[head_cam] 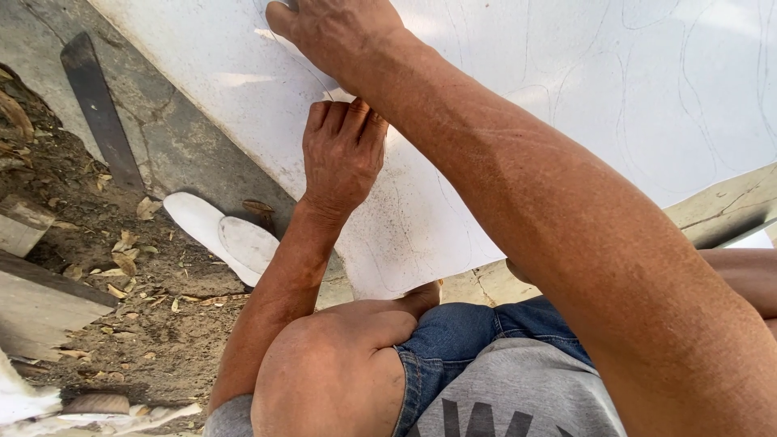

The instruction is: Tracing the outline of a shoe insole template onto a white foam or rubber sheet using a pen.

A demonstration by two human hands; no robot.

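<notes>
My left hand (344, 154) lies curled, knuckles up, pressing down on the big white sheet (566, 97) that runs out ahead of it and off to its right; my right hand (336, 32) reaches past it, fingers closed at the sheet's far part, though I cannot tell what they pinch. The sheet looks thin, light and bendy, marked with faint curved outlines, so I judge it best pinned flat near its edge. That edge runs just left of my left hand; beyond it lie two cut sole shapes (222, 235) and a long dark blade (101, 109) on cracked ground.
</notes>
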